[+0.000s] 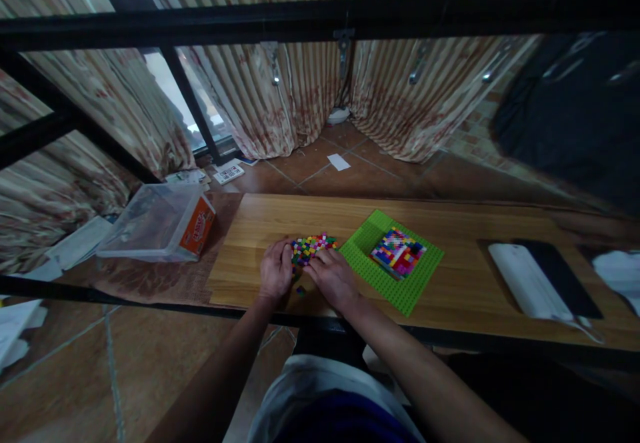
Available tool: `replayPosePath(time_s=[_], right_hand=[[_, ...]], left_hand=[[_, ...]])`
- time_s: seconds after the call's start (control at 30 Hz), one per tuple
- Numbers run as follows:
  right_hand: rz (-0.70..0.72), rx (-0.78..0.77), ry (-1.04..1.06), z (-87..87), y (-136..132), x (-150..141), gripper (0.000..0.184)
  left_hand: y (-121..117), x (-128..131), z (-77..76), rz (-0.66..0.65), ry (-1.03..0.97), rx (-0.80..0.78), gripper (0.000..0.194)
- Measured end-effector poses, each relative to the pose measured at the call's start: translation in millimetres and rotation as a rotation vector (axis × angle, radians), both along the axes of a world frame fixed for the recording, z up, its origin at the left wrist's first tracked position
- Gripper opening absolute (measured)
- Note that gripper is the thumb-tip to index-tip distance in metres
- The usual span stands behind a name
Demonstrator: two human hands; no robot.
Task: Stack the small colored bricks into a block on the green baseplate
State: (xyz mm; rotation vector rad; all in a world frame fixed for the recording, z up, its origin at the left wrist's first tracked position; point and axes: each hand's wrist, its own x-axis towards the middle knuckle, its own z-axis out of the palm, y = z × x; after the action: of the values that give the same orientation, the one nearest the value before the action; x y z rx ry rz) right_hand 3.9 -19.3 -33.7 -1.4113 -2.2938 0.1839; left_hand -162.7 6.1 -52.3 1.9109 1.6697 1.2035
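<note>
A heap of small coloured bricks [311, 246] lies on the wooden table [450, 223]. My left hand [275, 271] rests at the heap's left edge with its fingers curled down onto the bricks. My right hand [333, 276] sits at the heap's near right side, fingers bent together at the bricks; what they pinch is too small to make out. One loose brick [301, 290] lies between my hands. To the right a green baseplate [370, 256] carries a block of many-coloured bricks [398, 251].
A clear plastic box with an orange label [163, 223] lies tipped at the table's left end. A white oblong device [527, 279] on a dark mat [565, 273] sits at the right. A black frame bar [320, 20] crosses overhead; curtains hang behind.
</note>
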Motion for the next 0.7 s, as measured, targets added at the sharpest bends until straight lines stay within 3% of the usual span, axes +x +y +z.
replayPosePath(time_s=[0.07, 0.17, 0.27, 0.37, 0.5, 0.7], right_hand=[[-0.006, -0.024, 0.096, 3.2, 3, 0, 0.025], [-0.087, -0.127, 0.416, 7.7, 4, 0, 0.031], [-0.179, -0.333, 0.771, 8.5, 2, -1, 0.040], [-0.207, -0.543, 0.988, 6.0, 1, -5, 0.041], [-0.169, -0.621, 1.132, 2.8, 1, -13, 0.036], [-0.163, -0.645, 1.208, 0.8, -1, -20, 0.040]], left_hand=[[-1, 0, 0.6, 0.004, -0.011, -0.002, 0.035], [-4, 0, 4.7, -0.011, -0.062, 0.002, 0.031], [-9, 0, 11.5, -0.063, -0.123, 0.031, 0.031], [-13, 1, 16.9, -0.123, -0.148, 0.060, 0.029], [-16, 3, 18.1, -0.182, -0.149, 0.053, 0.024], [-14, 3, 13.8, -0.171, -0.201, 0.030, 0.021]])
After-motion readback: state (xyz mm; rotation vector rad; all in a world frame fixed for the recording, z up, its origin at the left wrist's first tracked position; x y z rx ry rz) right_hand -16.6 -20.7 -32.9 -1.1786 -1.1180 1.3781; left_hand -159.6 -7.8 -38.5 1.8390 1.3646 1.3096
